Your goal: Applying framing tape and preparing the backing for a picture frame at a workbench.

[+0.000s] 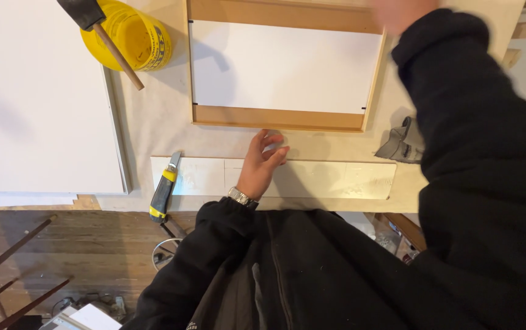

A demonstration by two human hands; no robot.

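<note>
Head view is looking down on a paper-covered worktable [159, 122] above a dark wooden plank floor [92, 250]. Left hand [260, 162] is resting with loosely curled, empty fingers on a long pale strip of board [336, 180], just below a shallow wooden frame holding a white sheet [281, 67]. Right hand [400, 12] is blurring at the frame's top corner; its grip cannot be told

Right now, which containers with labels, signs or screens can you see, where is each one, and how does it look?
Yellow tub: top left on the paper-covered table, round, open, with a dark printed label on its side; a foam brush rests across its rim.
No signs or screens show.
</note>
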